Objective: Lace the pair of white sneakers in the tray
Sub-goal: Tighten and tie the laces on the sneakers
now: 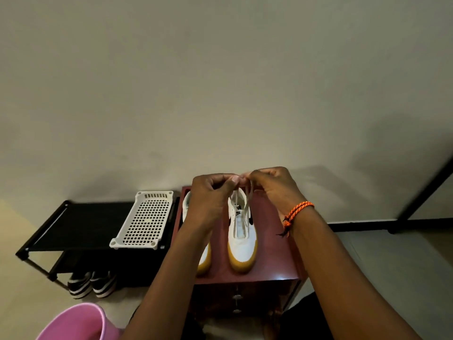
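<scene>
Two white sneakers with gum-coloured soles sit side by side on one dark red cabinet [269, 261], toes toward the camera. The right sneaker [241, 231] is fully visible, black logo on its side; the left sneaker [204, 258] is mostly hidden behind the left forearm. One white lace [247, 204] runs up from the right sneaker in two strands to the fingers. One white perforated tray [144, 219] stands on one black shoe rack [81, 224], just left of the cabinet; the tray holds nothing, the sneakers are not in it. One pair of black-and-white striped shoes [93, 284] sits on the floor under the rack. One pink bucket [81, 322] is at bottom left, contents not visible.

Two hands are raised above the heel end of the right sneaker, fingertips meeting. Left hand [210, 195]: fingers curled, thumb and fingertips pinching at the lace ends. Right hand [272, 185]: fingers curled, also pinching the lace where the two hands touch. The exact grip point is blurred, so which strand each hand has cannot be told. One orange braided bracelet [295, 213] is on the right wrist, loose ends hanging down.

The cabinet front shows small metal knobs [236, 296] in a vertical row. A plain wall [220, 82] is behind everything.
</scene>
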{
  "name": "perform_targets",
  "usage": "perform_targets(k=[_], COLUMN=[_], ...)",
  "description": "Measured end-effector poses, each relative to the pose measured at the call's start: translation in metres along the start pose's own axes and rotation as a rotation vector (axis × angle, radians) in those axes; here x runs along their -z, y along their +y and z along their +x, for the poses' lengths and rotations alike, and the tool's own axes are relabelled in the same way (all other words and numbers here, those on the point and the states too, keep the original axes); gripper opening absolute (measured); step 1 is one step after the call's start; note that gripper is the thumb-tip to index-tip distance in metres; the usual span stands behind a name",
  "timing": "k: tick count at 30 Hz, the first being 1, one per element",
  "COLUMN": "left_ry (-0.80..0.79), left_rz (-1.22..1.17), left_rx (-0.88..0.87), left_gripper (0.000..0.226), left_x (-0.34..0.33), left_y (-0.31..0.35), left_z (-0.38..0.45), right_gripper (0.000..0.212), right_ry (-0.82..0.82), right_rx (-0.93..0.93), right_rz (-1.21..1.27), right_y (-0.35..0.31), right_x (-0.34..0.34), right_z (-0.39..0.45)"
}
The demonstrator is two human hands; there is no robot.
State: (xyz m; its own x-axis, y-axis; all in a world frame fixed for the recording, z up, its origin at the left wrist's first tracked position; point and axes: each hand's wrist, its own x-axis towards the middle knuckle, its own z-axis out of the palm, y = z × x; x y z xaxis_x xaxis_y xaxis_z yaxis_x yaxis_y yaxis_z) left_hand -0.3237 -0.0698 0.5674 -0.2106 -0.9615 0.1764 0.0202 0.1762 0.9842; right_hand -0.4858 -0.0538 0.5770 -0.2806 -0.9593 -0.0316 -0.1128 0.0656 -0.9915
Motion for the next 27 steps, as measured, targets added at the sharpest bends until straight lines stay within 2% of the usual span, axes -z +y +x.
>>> perform_targets(k=[13, 16, 21, 27], left_ry=[0.134, 0.149, 0.164, 0.175], left_rz=[-0.078, -0.087, -0.098, -0.099], left_rx=[-0.198, -0.229, -0.277, -0.332], left_gripper=[0.013, 0.013, 0.017, 0.018], left_x=[-0.007, -0.01, -0.014, -0.017], left_y=[0.1, 0.119, 0.145, 0.171], left_z=[0.003, 0.001, 0.002, 0.005], right_gripper=[0.027, 0.029, 0.018, 0.025], right_ry=[0.104, 0.136, 0.204, 0.283], right_rx=[0.258, 0.313, 0.428, 0.552], right_rz=[0.016, 0.05, 0.126, 0.247], right_y=[-0.105, -0.12, -0.137, -0.153], right_x=[0.004, 0.003, 0.002, -0.002], right_z=[-0.029, -0.034, -0.04, -0.045])
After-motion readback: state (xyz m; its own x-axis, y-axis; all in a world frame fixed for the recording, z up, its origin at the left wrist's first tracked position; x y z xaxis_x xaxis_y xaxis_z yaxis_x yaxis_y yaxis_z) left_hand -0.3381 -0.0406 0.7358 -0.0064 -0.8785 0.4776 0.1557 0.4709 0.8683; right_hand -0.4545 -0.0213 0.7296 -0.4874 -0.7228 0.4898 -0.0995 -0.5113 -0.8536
